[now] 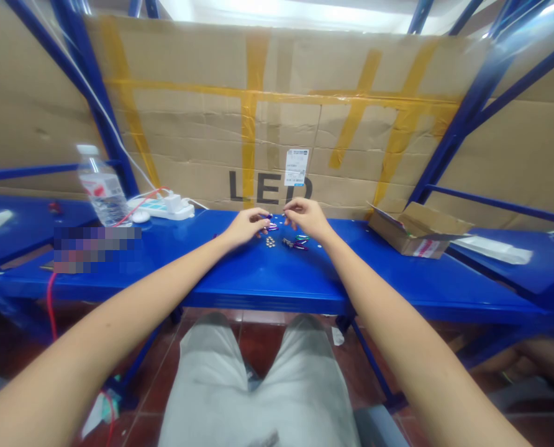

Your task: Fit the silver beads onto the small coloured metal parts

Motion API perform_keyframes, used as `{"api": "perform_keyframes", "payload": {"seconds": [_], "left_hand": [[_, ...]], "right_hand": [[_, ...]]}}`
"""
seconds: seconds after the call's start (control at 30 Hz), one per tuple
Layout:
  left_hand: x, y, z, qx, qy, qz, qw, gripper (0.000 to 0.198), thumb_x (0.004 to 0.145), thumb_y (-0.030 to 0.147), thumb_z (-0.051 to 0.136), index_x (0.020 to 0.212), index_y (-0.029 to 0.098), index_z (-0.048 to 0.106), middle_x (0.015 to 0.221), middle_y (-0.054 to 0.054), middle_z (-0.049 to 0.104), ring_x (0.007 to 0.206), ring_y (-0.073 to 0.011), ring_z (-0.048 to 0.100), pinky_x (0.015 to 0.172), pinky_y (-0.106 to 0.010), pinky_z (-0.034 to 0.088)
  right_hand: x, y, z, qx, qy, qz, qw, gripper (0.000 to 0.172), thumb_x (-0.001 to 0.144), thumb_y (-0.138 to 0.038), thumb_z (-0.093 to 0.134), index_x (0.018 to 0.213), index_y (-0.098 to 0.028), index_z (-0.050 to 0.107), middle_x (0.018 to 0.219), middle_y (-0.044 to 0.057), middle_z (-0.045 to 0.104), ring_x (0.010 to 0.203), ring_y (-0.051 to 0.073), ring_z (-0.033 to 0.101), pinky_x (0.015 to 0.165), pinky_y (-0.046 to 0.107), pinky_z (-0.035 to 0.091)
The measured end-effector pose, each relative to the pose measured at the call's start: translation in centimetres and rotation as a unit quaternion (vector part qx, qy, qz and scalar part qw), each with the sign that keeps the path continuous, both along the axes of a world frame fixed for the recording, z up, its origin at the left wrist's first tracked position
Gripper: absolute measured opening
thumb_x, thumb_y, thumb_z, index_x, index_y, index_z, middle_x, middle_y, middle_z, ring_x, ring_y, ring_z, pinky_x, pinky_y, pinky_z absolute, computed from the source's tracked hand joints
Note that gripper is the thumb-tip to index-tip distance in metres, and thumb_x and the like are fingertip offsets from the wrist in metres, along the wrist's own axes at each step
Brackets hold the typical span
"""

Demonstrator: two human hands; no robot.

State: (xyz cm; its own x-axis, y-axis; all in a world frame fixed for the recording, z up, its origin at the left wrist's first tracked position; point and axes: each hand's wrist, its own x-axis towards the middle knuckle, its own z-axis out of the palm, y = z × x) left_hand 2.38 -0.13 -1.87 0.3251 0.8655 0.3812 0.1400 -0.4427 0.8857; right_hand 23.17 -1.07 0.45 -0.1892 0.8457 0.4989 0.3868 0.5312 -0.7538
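Note:
My left hand point(249, 226) is closed in a pinch above the blue table point(258, 279), with a small dark purple piece at its fingertips. Facing it, my right hand point(308, 217) also pinches, its thumb and forefinger around something tiny and pale that I cannot make out. The two hands are a short gap apart. Between and below them lie small shiny parts: purple pieces point(272, 227), several gold-coloured ring-like parts point(270, 241), small dark grey parts point(287, 243), a green piece point(302, 238) and more purple and red pieces point(300, 246).
An open cardboard box point(419, 233) stands on the right. To the left are a water bottle point(102, 189) and a white power strip point(165, 208) with cables. A large cardboard panel point(202, 136) marked LED closes off the back, between blue metal posts point(461, 118).

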Motion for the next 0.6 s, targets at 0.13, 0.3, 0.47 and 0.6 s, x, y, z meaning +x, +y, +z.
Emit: {"api": "perform_keyframes", "payload": {"seconds": [0.13, 0.3, 0.47, 0.6], "left_hand": [[0.0, -0.3, -0.2, 0.042, 0.062, -0.020, 0.997, 0.026, 0.082, 0.031, 0.071, 0.102, 0.015, 0.071, 0.075, -0.002, 0.068, 0.061, -0.0135, 0.059, 0.056, -0.025, 0.045], [-0.1, -0.5, -0.3, 0.093, 0.078, -0.027, 0.992, 0.030, 0.082, 0.038, 0.070, 0.100, 0.015, 0.071, 0.078, -0.003, 0.070, 0.067, -0.0147, 0.059, 0.066, -0.028, 0.047], [0.0, -0.5, -0.4, 0.155, 0.114, 0.004, 0.981, 0.026, 0.088, 0.040, 0.061, 0.093, 0.016, 0.067, 0.087, -0.005, 0.071, 0.079, -0.0180, 0.061, 0.077, -0.031, 0.047], [0.2, -0.4, -0.3, 0.186, 0.169, 0.054, 0.967, 0.035, 0.097, 0.037, 0.041, 0.076, 0.016, 0.059, 0.079, -0.004, 0.067, 0.077, -0.0185, 0.058, 0.074, -0.031, 0.044]], "right_hand": [[-1.1, -0.5, -0.1, -0.002, -0.004, 0.041, 0.999, 0.007, 0.082, -0.017, 0.059, 0.087, -0.018, 0.063, 0.062, -0.002, 0.064, 0.051, 0.011, 0.056, 0.054, 0.024, 0.047], [-1.4, -0.6, -0.5, 0.002, -0.009, 0.062, 0.998, 0.009, 0.078, -0.013, 0.057, 0.084, -0.018, 0.060, 0.065, -0.002, 0.063, 0.057, 0.014, 0.060, 0.062, 0.027, 0.051], [-1.5, -0.3, -0.9, 0.011, 0.021, 0.089, 0.996, 0.015, 0.075, -0.015, 0.061, 0.088, -0.020, 0.056, 0.069, -0.003, 0.062, 0.058, 0.013, 0.060, 0.059, 0.027, 0.050], [-1.7, 0.1, -1.3, 0.048, 0.045, 0.105, 0.992, 0.018, 0.072, -0.013, 0.061, 0.086, -0.021, 0.054, 0.068, -0.004, 0.061, 0.057, 0.014, 0.061, 0.056, 0.028, 0.049]]}}
